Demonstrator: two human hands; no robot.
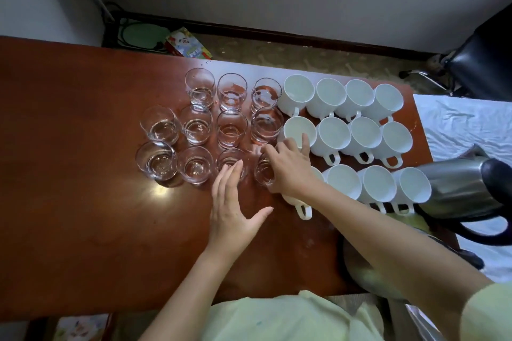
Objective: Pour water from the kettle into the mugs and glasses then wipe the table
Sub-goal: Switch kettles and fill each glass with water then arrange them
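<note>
**Glasses being set in order, kettle not yet in hand**

The person reaches both hands in among the glasses on the brown surface (pixel 83 119). The right hand (pixel 288 166) has its fingers curled round the near glass (pixel 264 171) at the end of the front row, grasping it from its right side, with the fingertips stretched on toward a white mug (pixel 300 130) just beyond. The left hand (pixel 232 202) is released: fingers straight, thumb spread wide, fingertips touching the rim of the neighbouring glass (pixel 231 166) just ahead of them. To the left of that hand stand the remaining glasses (pixel 177 147) in rows; to the right of the right hand, the white mugs (pixel 360 141) are packed in rows, one partly hidden under the right wrist.

The kettle (pixel 465 191), of steel with a dark handle, stands well off to the right of the right forearm, at the surface's edge, touched by neither hand. Whether the glasses already hold water is hard to tell; several show a shine low down.

In judgement, the step in hand is arranging the vessels rather than pouring. The next move calls for the right hand to let go of the glass, draw back clear of the crowded rims, and take the kettle by its handle. No wiping cloth can be made out with certainty.
</note>
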